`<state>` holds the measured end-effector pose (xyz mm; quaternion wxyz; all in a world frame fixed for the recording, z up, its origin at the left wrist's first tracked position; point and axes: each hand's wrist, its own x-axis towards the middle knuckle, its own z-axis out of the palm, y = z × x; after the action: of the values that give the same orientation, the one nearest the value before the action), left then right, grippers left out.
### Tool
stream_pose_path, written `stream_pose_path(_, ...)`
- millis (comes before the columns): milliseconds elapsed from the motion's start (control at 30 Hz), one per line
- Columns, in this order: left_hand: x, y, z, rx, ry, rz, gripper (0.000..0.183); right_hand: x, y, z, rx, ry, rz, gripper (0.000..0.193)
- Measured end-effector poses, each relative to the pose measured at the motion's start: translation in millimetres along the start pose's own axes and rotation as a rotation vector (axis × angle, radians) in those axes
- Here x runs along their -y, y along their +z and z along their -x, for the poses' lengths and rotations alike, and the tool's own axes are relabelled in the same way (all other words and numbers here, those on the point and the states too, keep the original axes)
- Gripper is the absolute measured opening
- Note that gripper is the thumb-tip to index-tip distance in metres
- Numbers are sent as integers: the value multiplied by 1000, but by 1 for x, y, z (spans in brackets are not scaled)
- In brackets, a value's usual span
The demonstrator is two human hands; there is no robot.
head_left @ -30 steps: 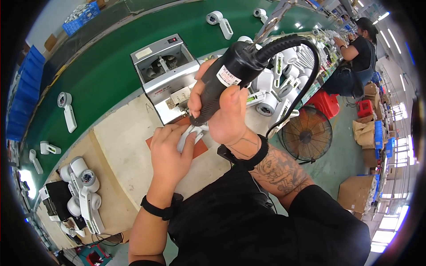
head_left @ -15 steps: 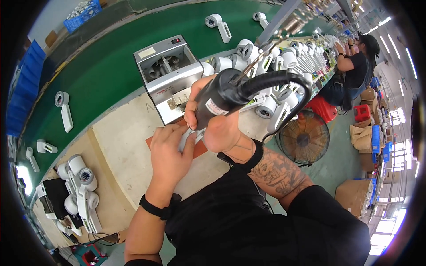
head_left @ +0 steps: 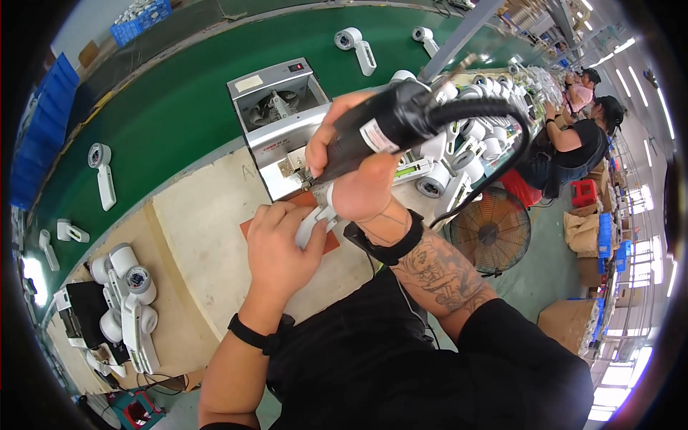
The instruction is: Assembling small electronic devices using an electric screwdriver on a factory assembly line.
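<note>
On the near side of a grey metal box [head_left: 283,127], a worker's right hand [head_left: 362,190] grips a black corded power tool [head_left: 365,136], while the left hand [head_left: 283,244] pinches a white plastic piece [head_left: 309,228] over an orange mat [head_left: 331,244], just in front of the box. Right of the box, white round-headed gadgets [head_left: 432,182] lie heaped; beyond it runs a green belt [head_left: 179,100].

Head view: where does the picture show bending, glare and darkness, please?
In the head view, the green belt bows into an arc; in the head view, ceiling light tubes at the right shine white; in the head view, a burnt-out bright patch shows at left, and the corners go black.
</note>
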<state>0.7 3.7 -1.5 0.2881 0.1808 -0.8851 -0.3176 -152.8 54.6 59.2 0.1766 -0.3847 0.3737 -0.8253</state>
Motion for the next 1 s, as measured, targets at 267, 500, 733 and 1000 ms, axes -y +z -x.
stream_pose_path(267,0,1,-2,-63,45,-14,18,-1,-7,17,-12,13,-21,95)
stream_pose_path(500,-4,-2,-1,-1,17,-15,26,20,3,9,-63,-2,229,107)
stream_pose_path(733,-5,-1,-1,7,1,-8,28,-5,-8,10,-20,-29,-71,94)
stream_pose_path(1000,-5,-2,2,0,15,-11,40,21,-5,18,-3,84,9,95)
